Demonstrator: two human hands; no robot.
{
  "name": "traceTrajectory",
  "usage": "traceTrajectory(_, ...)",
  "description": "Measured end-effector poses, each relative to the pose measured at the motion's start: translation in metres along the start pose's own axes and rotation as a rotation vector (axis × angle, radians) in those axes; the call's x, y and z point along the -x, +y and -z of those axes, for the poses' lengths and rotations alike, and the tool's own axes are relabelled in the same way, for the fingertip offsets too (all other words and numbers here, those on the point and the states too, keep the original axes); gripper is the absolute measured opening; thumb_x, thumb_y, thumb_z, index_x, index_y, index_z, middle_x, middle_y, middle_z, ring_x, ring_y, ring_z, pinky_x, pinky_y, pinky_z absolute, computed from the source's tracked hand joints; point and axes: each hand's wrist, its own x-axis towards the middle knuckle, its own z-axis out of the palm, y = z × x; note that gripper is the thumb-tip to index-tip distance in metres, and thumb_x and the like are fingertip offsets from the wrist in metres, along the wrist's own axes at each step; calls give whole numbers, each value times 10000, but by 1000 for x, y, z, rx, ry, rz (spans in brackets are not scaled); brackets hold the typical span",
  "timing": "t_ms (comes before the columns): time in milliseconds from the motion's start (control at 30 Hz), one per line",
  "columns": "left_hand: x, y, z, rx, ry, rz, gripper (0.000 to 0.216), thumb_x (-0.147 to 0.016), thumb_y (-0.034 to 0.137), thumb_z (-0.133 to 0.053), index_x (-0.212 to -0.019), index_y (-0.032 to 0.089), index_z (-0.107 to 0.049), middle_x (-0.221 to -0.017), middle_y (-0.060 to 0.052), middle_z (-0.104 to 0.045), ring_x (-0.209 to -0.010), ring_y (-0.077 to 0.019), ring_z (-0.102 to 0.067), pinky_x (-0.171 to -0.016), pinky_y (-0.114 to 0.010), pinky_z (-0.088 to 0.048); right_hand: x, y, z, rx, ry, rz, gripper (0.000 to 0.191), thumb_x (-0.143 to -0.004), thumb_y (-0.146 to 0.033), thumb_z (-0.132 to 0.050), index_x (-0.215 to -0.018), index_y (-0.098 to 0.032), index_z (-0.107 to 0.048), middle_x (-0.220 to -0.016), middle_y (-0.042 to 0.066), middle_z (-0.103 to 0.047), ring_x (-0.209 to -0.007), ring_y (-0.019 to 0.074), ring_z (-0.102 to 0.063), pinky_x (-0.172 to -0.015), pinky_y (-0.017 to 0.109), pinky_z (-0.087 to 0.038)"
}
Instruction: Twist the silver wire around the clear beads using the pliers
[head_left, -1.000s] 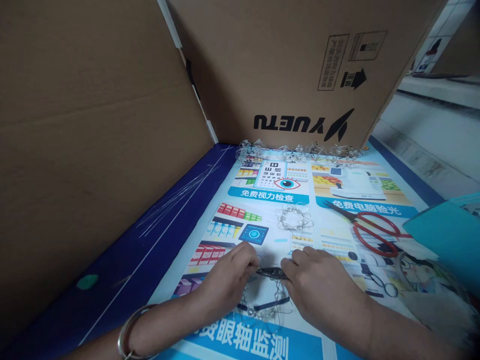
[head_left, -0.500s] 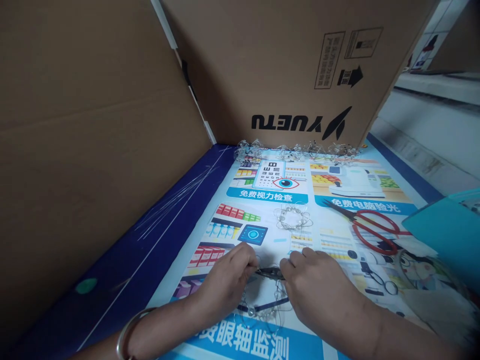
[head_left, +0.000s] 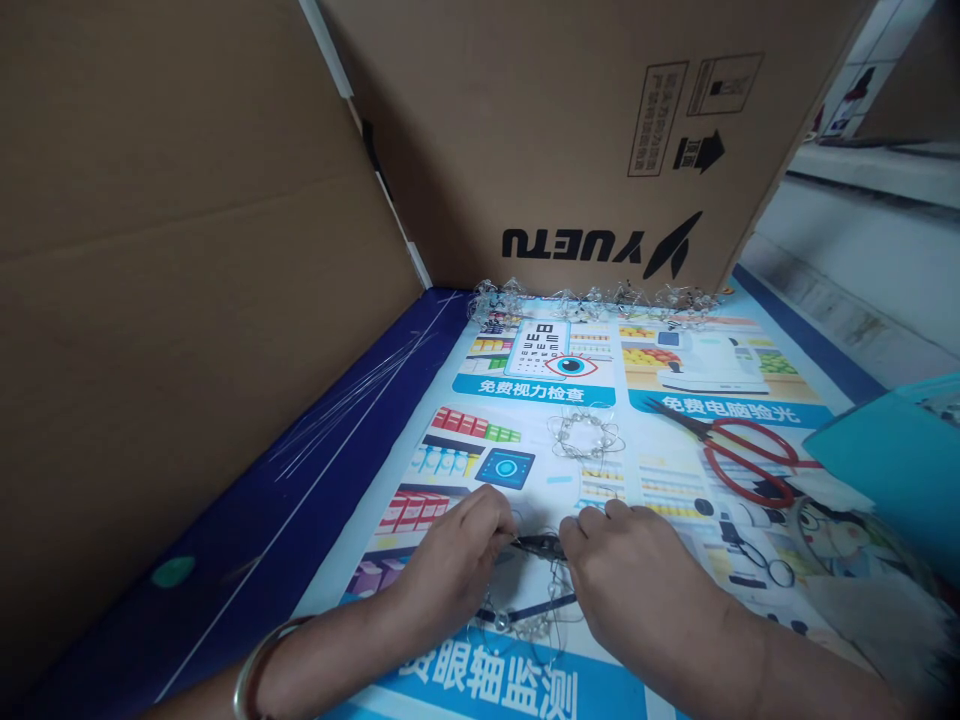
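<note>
Now, short of the desk's (head_left: 240, 510) far edge, left hand (head_left: 469, 545) pinching beaded wire (head_left: 502, 622), right hand (head_left: 637, 565) clasping pliers (head_left: 541, 546), you could snap it by over-twisting.

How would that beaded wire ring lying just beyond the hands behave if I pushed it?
The beaded wire ring is probably light, being thin wire and small beads. Its fine outer loops would likely bend or snag easily. Lying flat on the printed sheet, it would probably slide rather than roll.
</note>
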Motion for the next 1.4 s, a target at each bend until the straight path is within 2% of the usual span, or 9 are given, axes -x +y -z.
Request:
traceTrajectory(233,1,1,0,-45,-15,-18,171,-856,78,-311,-768,183,-415,-762,-21,-471,-680,-147,-440,-601,-280,-362,0,1,2,-6,-25,4,134,-734,-92,-469,-785,-168,-567,-705,56,-587,-611,167,-501,-509,301,-215)
traceTrajectory(367,3,2,0,-81,-7,-40,170,-836,67,-322,-772,183,-429,-769,-30,-479,-691,-156,-447,-602,-288,-367,-1,1,3,-16,-15,-19,109,-797,-152,-467,-813,-168,-573,-725,56,-602,-620,172,-517,-510,290,-220)
traceTrajectory(600,6,-6,-4,-88,-17,-77,190,-815,36,-327,-812,185,-445,-803,-45,-482,-738,-169,-453,-628,-310,-371,0,4,2,-55,-15,-40,96,-814,-207,-487,-826,-175,-577,-745,50,-604,-643,163,-527,-513,294,-227)
traceTrajectory(833,-1,-5,3,98,2,-20,137,-880,108,-346,-796,187,-420,-783,-17,-466,-710,-141,-445,-626,-273,-366,1,8,-1,-43,41,-27,90,-820,-231,-494,-823,-182,-569,-759,54,-568,-711,182,-499,-568,305,-262)
traceTrajectory(1067,-7,-4,9,253,26,57,130,-866,100,-405,-770,183,-436,-771,-5,-459,-711,-128,-437,-639,-254,-366,7,12,-1,-9,66,-35,77,-806,-239,-504,-831,-200,-565,-764,45,-542,-716,198,-467,-578,317,-252)
traceTrajectory(1400,-6,-4,10,322,16,88,132,-876,139,-408,-753,182,-431,-747,-4,-440,-676,-121,-420,-611,-252,-366,9,12,-1,13,129,-47,106,-817,-235,-499,-871,-197,-582,-759,46,-546,-724,188,-463,-588,325,-246)
